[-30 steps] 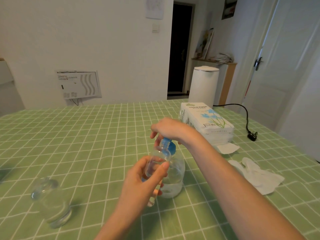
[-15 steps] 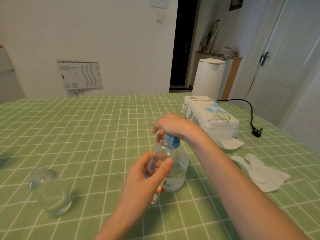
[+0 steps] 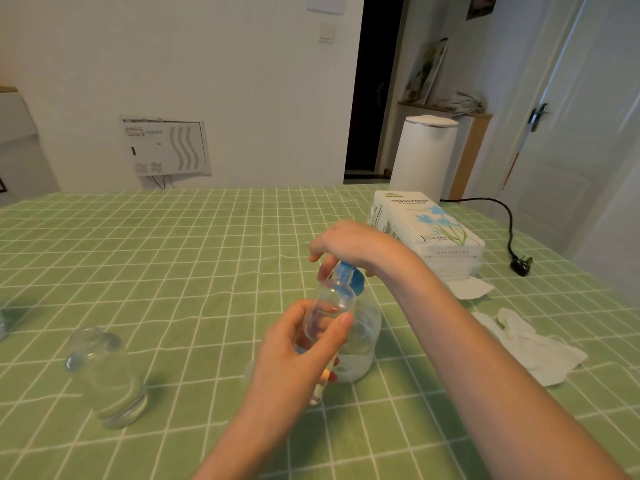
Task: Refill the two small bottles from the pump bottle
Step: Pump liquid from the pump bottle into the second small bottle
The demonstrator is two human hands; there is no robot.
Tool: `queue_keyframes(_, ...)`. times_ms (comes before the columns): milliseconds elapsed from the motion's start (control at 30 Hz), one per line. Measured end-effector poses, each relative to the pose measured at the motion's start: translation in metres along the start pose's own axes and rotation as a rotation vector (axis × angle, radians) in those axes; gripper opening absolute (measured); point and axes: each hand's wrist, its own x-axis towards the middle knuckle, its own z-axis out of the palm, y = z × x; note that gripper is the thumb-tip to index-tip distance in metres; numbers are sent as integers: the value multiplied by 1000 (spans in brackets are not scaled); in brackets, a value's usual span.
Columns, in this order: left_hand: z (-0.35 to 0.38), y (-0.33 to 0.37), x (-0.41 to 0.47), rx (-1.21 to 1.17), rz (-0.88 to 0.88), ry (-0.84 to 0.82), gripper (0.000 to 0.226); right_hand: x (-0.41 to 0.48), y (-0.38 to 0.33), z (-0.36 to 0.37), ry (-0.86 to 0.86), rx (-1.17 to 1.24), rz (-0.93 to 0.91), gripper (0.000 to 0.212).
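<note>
The left hand (image 3: 298,355) grips a small clear bottle (image 3: 329,306) between thumb and curled fingers. Its long axis is nearly upright, mouth up at the blue pump head (image 3: 351,277). The right hand (image 3: 349,244) curls over that head. The pump bottle (image 3: 363,334) stands upright mid-table (image 3: 207,244), and the second small bottle (image 3: 107,372) stands near the near-left edge.

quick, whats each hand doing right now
Left hand: grips the small bottle at the pump's spout.
Right hand: fingers curled over the pump head of the pump bottle.
</note>
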Motion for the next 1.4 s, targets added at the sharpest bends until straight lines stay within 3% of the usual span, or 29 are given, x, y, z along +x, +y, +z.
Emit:
queue_keyframes(233,-1,-3,-2,-1,-25,11,38,3,4,9,-13,21,23,12)
queue_keyframes(367,-2,-4,-1,5,-20,-1,35,2,2,3,18,-11,-13,35)
queue_keyframes(1400,0,-2,1,22,11,6,36,4,3,2,25,45,-72,32)
